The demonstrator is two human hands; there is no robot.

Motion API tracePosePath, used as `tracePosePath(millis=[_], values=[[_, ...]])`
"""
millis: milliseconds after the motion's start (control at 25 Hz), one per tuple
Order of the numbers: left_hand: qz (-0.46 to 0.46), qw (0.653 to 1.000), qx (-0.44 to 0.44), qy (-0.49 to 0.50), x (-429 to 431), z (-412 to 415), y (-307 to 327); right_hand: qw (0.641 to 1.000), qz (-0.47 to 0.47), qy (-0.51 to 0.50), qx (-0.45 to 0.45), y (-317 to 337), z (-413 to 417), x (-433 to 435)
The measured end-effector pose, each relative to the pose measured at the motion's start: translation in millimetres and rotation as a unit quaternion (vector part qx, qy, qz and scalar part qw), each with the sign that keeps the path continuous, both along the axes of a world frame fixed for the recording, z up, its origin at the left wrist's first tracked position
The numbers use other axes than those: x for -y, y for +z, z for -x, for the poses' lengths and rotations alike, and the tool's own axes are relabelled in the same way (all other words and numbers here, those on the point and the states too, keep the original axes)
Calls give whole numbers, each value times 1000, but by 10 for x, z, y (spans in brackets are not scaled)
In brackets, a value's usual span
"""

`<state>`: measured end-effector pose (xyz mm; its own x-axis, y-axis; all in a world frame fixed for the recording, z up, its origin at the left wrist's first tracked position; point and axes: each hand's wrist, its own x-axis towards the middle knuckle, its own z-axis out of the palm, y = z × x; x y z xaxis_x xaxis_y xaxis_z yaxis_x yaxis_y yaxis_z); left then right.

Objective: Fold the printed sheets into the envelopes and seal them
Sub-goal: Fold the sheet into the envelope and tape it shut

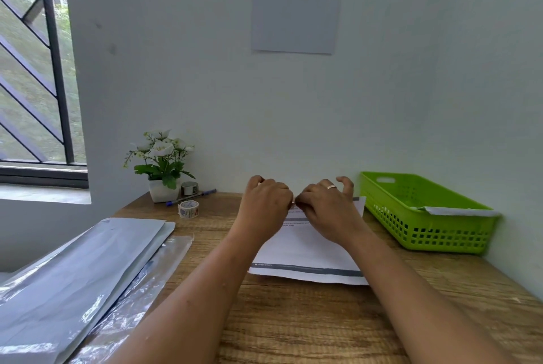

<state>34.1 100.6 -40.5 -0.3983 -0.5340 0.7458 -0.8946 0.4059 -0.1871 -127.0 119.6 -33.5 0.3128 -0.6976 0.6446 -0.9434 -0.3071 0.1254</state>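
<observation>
Hands: 2, namely left hand (264,202) and right hand (326,205). White printed envelope (308,252) on the surface (293,319): 1. Grey envelopes (88,260), stacked: at least 2. Green basket (426,234): 1. Tape rolls: 2, namely patterned roll (188,208) and grey roll (189,188). Pen (191,197): 1. Potted plant (161,158): 1. Wall sheet (293,11): 1.

No text can be read with certainty. The paper sheet (295,11) taped to the wall at the top centre of the frame carries several lines of small print and two bold headings, all too blurred to make out. The white envelope (308,249) on the surface bears a dark band with tiny lettering along its near edge and a few short printed lines further up, also illegible. The tape roll (188,208) shows only a printed pattern.
</observation>
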Motion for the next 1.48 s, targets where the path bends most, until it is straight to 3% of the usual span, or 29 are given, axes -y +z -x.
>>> tracePosePath(millis=[280, 520, 720, 840, 960, 1200, 1480], values=[[-25, 999, -27, -15, 52, -85, -19, 999, 22, -11, -22, 41, 82, 9], [-105, 990, -85, -32, 133, -354, -88, 997, -8, -79, -2, 32, 398, 54], [-115, 989, -86, -41, 141, -344, -82, 995, 30, -100, -6, 22, 459, 100], [-124, 985, -113, -37, 149, -414, -101, 990, 44, -129, 38, 46, 556, 126], [-134, 983, -115, -45, 142, -395, -115, 993, 47, -77, 81, 113, 477, 103], [-159, 982, -70, -75, 111, -268, -76, 999, -25, 16, -46, 118, 67, 18], [-248, 964, -47, -82, 148, -269, -128, 992, -100, 59, -48, 77, -37, -5]])
